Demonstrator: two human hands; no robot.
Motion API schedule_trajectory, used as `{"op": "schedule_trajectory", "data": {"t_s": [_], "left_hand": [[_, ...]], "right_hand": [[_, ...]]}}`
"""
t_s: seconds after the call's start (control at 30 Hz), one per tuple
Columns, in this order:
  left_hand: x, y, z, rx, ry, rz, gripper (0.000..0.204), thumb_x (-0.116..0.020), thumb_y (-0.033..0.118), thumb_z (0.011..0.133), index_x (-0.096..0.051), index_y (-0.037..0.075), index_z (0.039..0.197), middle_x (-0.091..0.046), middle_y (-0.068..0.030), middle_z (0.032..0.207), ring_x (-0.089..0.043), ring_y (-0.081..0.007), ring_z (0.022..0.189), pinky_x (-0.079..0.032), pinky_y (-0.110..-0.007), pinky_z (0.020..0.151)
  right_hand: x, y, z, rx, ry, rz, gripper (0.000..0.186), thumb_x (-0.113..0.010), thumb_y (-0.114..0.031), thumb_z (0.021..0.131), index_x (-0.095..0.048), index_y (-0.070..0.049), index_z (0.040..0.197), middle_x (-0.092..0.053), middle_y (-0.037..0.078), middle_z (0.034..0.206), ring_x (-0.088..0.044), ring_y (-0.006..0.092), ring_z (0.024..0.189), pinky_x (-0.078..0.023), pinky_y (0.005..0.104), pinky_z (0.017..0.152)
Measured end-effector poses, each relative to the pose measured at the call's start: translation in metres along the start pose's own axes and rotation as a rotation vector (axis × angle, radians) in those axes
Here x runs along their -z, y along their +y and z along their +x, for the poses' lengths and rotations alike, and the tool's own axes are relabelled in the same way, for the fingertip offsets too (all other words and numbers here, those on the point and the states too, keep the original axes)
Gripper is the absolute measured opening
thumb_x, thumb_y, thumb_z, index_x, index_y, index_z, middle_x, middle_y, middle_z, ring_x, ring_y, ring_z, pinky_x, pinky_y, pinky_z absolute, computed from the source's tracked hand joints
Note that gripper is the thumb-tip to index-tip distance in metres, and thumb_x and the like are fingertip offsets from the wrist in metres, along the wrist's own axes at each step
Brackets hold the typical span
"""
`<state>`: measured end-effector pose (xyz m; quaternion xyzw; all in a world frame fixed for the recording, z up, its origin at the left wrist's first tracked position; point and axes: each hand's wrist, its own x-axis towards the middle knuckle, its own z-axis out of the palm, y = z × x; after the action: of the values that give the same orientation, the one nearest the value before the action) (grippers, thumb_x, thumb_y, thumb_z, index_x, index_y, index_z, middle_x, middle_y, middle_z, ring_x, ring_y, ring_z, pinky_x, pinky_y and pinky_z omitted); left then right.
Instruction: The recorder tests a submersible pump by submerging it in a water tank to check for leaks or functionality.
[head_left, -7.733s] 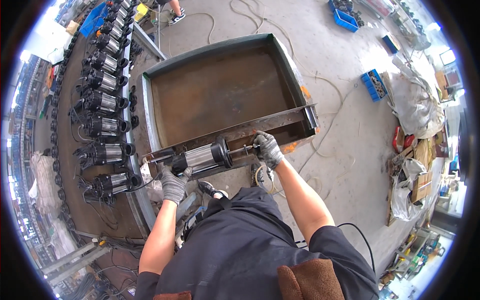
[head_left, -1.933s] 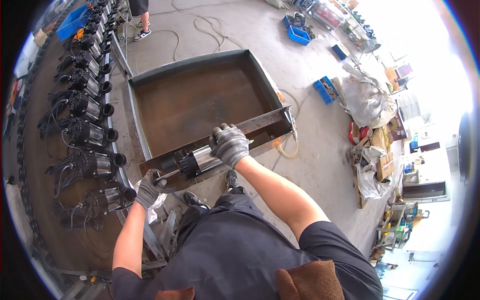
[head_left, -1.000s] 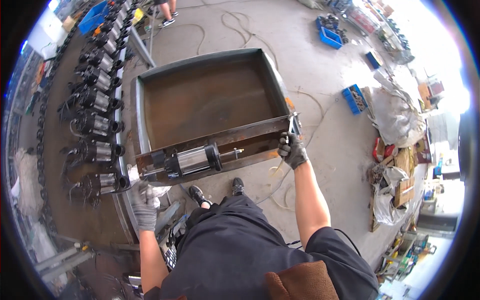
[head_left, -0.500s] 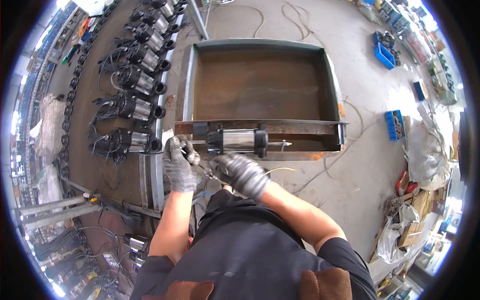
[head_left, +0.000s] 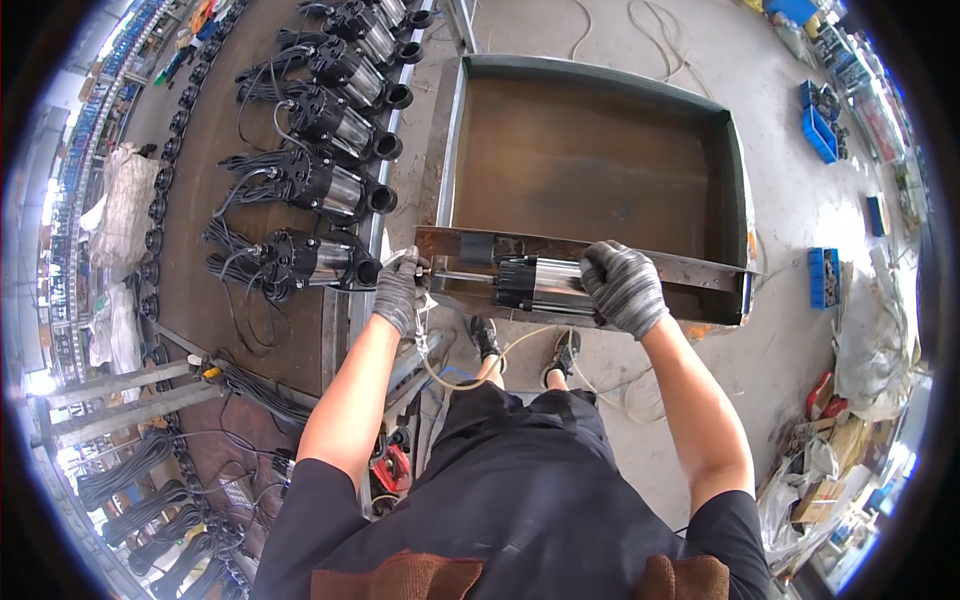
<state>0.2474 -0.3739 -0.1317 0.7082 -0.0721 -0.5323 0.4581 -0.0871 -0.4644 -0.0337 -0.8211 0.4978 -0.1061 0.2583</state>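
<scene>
A silver-and-black cylindrical motor [head_left: 545,286] lies on its side across the near end of a metal trough [head_left: 738,170], its thin shaft [head_left: 464,277] pointing left. My gloved right hand [head_left: 625,288] grips the right part of its body, hiding that end. At the tip of the shaft, my gloved left hand [head_left: 401,291] is closed around a silver hose-end tool [head_left: 421,322]; its exact kind is partly hidden by the fingers. From the tool, a pale yellow hose [head_left: 450,385] loops down and then right, past my feet.
Several similar pumps [head_left: 335,190] with coiled black cables line the bench on the left. A rusty metal bar [head_left: 575,249] spans the trough. Blue bins [head_left: 824,278] stand on the floor at the right, near plastic-wrapped goods [head_left: 870,350]. More cable bundles [head_left: 140,470] lie at lower left.
My right hand has gone from the tool beside my left hand to the motor body. The hose-end tool is now at my left hand. The whole view has shifted and tilted.
</scene>
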Motion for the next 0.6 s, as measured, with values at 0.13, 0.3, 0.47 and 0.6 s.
{"op": "schedule_trajectory", "data": {"t_s": [0.13,0.3,0.47,0.6], "left_hand": [[-0.0012,0.0064,-0.0006,-0.045,-0.040,0.088,0.031,-0.061,0.040,0.097,-0.062,0.014,0.081,-0.053,0.0020,0.060,-0.042,-0.0068,0.044,-0.028,-0.023,0.035],[-0.0042,0.0095,0.0038,-0.140,-0.112,0.166,0.032,-0.059,0.039,0.098,-0.062,0.011,0.082,-0.052,0.0037,0.060,-0.042,-0.0066,0.047,-0.031,-0.024,0.041],[-0.0051,0.0092,0.0052,-0.115,-0.090,0.277,0.032,-0.056,0.034,0.100,-0.062,0.010,0.081,-0.051,0.0039,0.059,-0.041,-0.0061,0.048,-0.032,-0.025,0.044],[-0.0058,0.0060,0.0088,-0.184,-0.140,0.238,0.032,-0.056,0.034,0.101,-0.061,0.010,0.079,-0.051,0.0036,0.059,-0.041,-0.0063,0.047,-0.032,-0.024,0.043]], "right_hand": [[-0.0012,0.0002,0.0030,0.013,0.016,0.002,0.016,-0.060,-0.020,0.088,-0.064,-0.005,0.092,-0.066,0.016,0.088,-0.064,0.0358,0.083,-0.052,0.0459,0.076],[-0.0018,-0.0013,0.0063,0.021,0.007,0.022,0.013,-0.061,-0.017,0.086,-0.063,-0.005,0.089,-0.066,0.016,0.084,-0.064,0.0364,0.080,-0.052,0.0461,0.073],[-0.0040,-0.0040,0.0072,-0.019,0.029,0.022,0.010,-0.063,-0.015,0.083,-0.063,-0.006,0.087,-0.065,0.016,0.082,-0.064,0.0365,0.078,-0.052,0.0461,0.072],[-0.0028,-0.0038,0.0067,-0.041,0.048,0.045,0.011,-0.064,-0.015,0.082,-0.064,-0.006,0.087,-0.066,0.016,0.082,-0.064,0.0359,0.079,-0.052,0.0458,0.073]]}}
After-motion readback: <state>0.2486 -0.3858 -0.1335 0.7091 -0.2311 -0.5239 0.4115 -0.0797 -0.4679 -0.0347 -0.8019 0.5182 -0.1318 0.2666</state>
